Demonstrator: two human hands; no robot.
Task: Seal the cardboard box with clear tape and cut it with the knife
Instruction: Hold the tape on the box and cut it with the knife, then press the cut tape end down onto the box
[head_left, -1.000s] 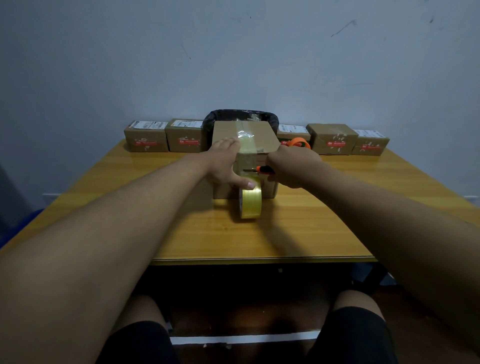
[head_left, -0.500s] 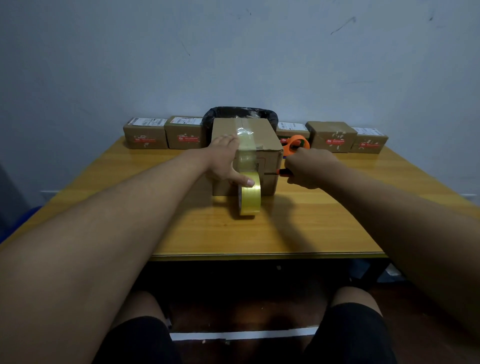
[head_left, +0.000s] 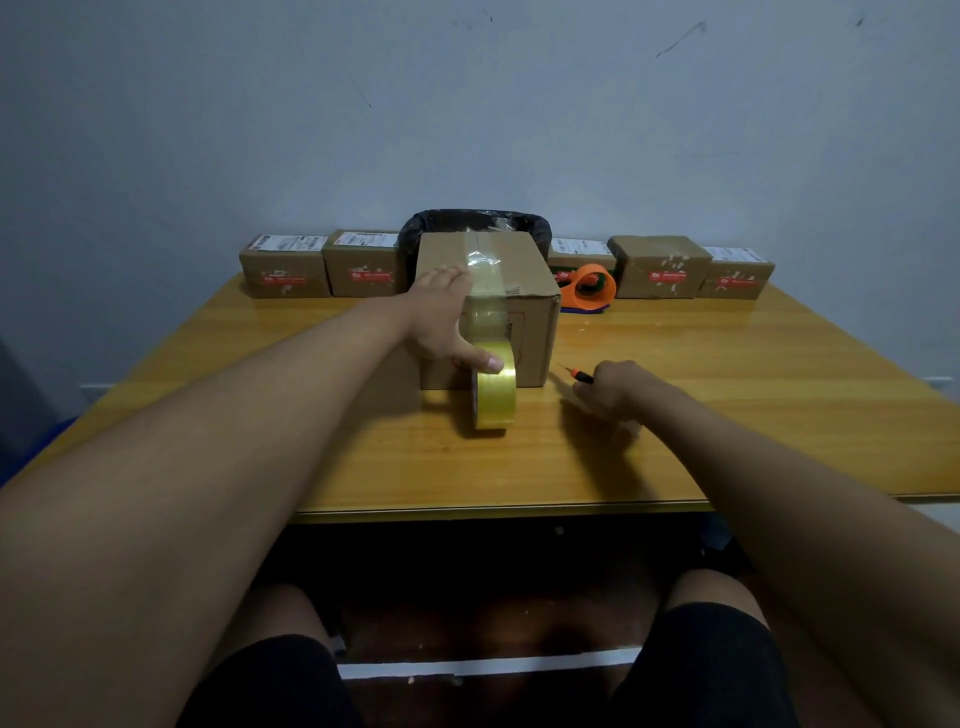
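With the left hand flat on the box, thumb touching the roll, the right hand, fingers clenched on the knife, likely sets it down next.

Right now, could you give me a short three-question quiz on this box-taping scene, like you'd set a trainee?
1. True or false: the right hand holds the knife.
2. What does the left hand rest on?
3. Where is the tape roll: A on the box, B standing on the table, C beside the orange dispenser?

Key: 1 true. 2 the cardboard box. 3 B.
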